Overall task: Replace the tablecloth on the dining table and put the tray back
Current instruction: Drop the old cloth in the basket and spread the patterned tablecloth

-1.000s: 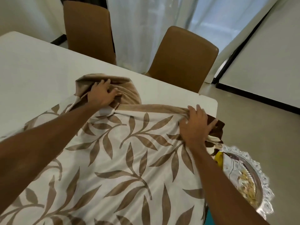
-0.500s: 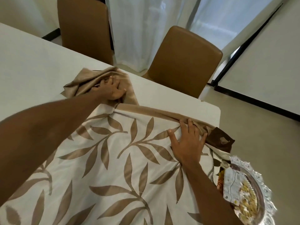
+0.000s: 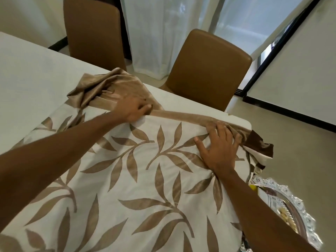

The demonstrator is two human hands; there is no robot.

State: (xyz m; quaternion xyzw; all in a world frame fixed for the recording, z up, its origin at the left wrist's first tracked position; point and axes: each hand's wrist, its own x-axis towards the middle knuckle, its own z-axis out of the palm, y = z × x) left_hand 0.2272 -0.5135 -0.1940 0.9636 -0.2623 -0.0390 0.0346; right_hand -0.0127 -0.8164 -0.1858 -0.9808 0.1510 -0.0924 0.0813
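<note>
A cream tablecloth [image 3: 138, 182] with brown leaf print and a tan border covers the near part of the white dining table [image 3: 27, 73]. Its far edge is bunched into a tan heap by the table's far side. My left hand [image 3: 133, 110] rests on that border beside the heap, fingers curled onto the fabric. My right hand [image 3: 219, 148] lies flat with spread fingers on the cloth near the table's right corner, fingertips on the border. A silver ornate tray [image 3: 294, 213] with snacks sits low at the right, beyond the table edge, partly hidden by my right arm.
Two brown chairs stand at the table's far side, one at the back left [image 3: 92, 28] and one at the middle right [image 3: 209, 70]. White curtains [image 3: 163, 33] hang behind them. Beige floor [image 3: 300, 142] lies to the right.
My left hand has slid right along the tan border, flattening part of the bunched heap. My right hand stays near the right corner, pressing the cloth flat.
</note>
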